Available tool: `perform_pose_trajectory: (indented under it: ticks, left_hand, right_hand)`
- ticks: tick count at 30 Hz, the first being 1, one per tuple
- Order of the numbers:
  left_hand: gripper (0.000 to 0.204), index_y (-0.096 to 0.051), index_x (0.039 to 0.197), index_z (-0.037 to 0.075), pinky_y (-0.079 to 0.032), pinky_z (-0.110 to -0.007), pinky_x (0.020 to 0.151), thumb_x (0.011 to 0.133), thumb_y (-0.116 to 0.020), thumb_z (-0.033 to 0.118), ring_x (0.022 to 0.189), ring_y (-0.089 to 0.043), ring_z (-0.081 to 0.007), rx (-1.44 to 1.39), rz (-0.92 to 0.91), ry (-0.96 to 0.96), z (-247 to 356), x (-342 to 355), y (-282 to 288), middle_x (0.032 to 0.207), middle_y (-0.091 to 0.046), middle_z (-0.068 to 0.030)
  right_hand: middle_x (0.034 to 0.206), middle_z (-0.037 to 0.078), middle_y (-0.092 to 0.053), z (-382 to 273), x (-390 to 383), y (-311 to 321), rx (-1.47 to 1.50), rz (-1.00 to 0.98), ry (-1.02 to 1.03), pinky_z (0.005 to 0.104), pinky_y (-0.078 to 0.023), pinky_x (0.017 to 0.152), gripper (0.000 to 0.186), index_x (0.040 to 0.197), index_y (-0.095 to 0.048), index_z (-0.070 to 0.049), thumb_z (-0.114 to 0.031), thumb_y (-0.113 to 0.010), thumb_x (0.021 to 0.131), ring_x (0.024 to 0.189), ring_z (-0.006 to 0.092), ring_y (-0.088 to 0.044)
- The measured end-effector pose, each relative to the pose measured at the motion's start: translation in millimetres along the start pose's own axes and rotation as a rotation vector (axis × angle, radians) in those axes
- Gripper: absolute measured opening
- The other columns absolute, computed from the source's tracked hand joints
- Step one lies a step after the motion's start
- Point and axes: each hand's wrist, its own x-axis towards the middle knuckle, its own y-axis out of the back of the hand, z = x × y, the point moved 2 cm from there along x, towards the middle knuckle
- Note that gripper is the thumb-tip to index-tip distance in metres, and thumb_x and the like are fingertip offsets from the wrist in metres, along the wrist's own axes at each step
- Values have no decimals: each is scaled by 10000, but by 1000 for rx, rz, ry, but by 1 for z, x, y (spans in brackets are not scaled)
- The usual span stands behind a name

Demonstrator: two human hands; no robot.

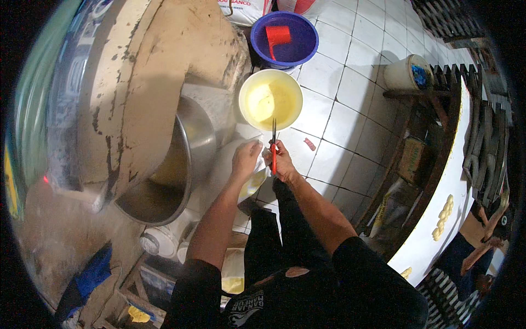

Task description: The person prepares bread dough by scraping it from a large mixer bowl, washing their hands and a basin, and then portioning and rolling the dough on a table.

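In my right hand [284,164] is a pair of scissors [274,151] with red handles, its blades pointing away from me and appearing together. My left hand [245,160] is closed on the top of a white and yellow plastic bag [253,184], close beside the scissors. The bag hangs below my hands, partly covered by my arm. Just beyond the blade tips stands a cream bucket [298,113] with pale yellow material inside. A small reddish scrap [309,143] lies on the tiles to the right.
Behind the bucket is a blue tub [312,46] with a red dipper [278,35]. To my left stands a large mixer [148,66] with a metal bowl [189,159]. A white table [419,241] bearing braided dough [442,218] is at right, with another person's arm [482,252] beyond.
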Motion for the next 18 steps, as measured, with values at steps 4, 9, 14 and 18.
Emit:
perform_pose_trajectory:
  ticks: [4, 9, 14, 18]
  left_hand:
    - [280, -703, 1007, 8, -509, -361, 716, 881, -683, 257, 793, -668, -250, -14, -62, 38, -23, 33, -16, 908, -710, -125]
    - [215, -711, 847, 6, -456, -291, 540, 821, -646, 209, 592, -590, -133, -461, -16, 404, -54, 51, -30, 668, -647, -35]
    - [125, -653, 843, 63, -415, -233, 475, 887, -650, 180, 552, -549, -89, -796, -95, 472, -46, 55, -25, 681, -625, -12]
    - [146, -613, 841, 110, -428, -219, 480, 937, -644, 215, 572, -567, -84, -688, -77, 503, -37, 42, -12, 721, -640, -9]
  right_hand:
    - [807, 15, -568, -6, 7, -4, -42, -70, 17, 214, -392, 531, 315, 1198, -487, -124, -70, -620, 919, 647, 79, -499]
    - [796, 33, -560, -21, 5, -4, -102, -59, -37, 193, -389, 505, 323, 1155, -478, -141, 0, -625, 904, 611, 81, -511]
    - [751, 16, -570, -18, 21, 10, -138, -77, 57, 245, -409, 508, 256, 1109, -499, -112, -84, -656, 909, 592, 91, -502]
    - [790, 51, -633, -54, -6, -4, -653, 158, 124, 286, -477, 576, 453, 1114, -589, -88, -498, -607, 924, 655, 139, -594]
